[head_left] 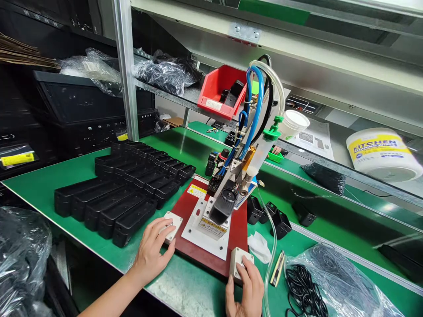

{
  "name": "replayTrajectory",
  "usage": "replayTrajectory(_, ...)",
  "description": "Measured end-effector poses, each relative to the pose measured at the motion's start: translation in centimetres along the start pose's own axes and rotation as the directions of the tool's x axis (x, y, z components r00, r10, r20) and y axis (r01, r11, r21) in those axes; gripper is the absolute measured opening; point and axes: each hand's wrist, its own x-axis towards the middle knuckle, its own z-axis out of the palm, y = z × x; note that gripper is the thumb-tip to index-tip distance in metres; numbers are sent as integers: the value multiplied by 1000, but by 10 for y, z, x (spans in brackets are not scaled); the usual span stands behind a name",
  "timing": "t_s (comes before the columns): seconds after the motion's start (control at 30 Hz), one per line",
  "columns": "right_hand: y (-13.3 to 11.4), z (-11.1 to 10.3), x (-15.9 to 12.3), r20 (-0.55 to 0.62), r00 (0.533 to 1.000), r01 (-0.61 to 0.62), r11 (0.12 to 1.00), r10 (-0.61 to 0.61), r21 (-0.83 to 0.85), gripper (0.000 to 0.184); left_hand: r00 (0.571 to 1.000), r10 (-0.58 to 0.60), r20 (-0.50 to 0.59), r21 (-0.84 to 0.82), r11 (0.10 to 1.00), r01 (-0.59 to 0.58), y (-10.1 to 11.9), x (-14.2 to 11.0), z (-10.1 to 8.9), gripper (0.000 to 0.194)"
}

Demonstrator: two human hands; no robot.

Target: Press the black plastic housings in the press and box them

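Note:
My left hand (154,246) rests with spread fingers on a white push-button box (176,221) at the left front corner of a dark red machine base (185,244). My right hand (246,284) lies on a matching button box (235,259) at the right corner, fingers on its top and thumb at its near side. Between the boxes stands a bench-top dispensing machine (231,169), with a green-topped syringe (262,152) and blue tubes. A black plastic housing (222,208) sits tilted on its fixture above the white plate (190,231).
Rows of black housings (122,211) cover the bench at left. To the right lie black brackets (280,223), a white tissue (259,246), a utility knife (277,268), black rubber cords (306,290) and a plastic bag (346,281). The shelf holds a red bin (211,90) and a wipes tub (383,154).

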Motion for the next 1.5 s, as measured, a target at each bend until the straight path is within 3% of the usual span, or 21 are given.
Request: replayTrajectory(1.5,-2,0,3,-7,1000,3,1000,-3,30,36,1000,26,-2,0,1000,-26,1,2,-2,35)
